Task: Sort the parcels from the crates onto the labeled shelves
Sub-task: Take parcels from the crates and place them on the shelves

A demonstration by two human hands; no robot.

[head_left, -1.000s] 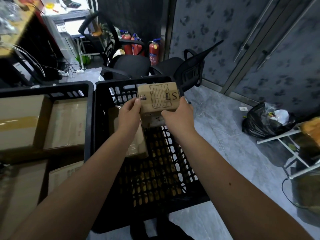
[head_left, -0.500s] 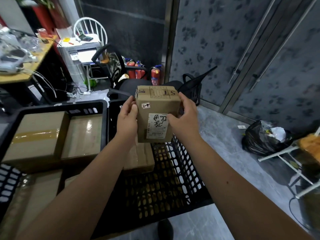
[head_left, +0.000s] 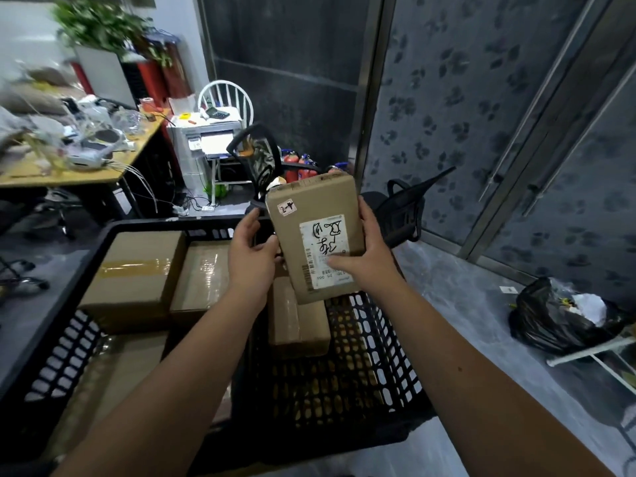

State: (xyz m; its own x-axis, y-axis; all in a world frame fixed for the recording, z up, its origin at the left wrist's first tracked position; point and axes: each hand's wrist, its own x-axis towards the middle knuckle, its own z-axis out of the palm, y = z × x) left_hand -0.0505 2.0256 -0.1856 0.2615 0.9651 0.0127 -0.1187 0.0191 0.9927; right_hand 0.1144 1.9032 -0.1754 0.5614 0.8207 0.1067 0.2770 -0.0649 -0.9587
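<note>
Person holds one cardboard parcel up over the two black crates, both hands on it. Right hand has the firm grip: thumb laid across the white shipping label, fingers curled round the parcel's right edge. Left hand sits at the parcel's lower left edge, thumb touching the side, fingers loosely curved behind; how tight that grip is can't be told. Parcel is tilted, top leaning away, label face toward the person; small sticker with handwriting near its top left corner.

Right crate, directly below the parcel, has one small box against its far left side, mesh floor otherwise showing. Left crate is packed with larger taped boxes. Black bin bag on the floor to the right. Cluttered worktop far left, black office chairs and red fire extinguishers behind the crates.
</note>
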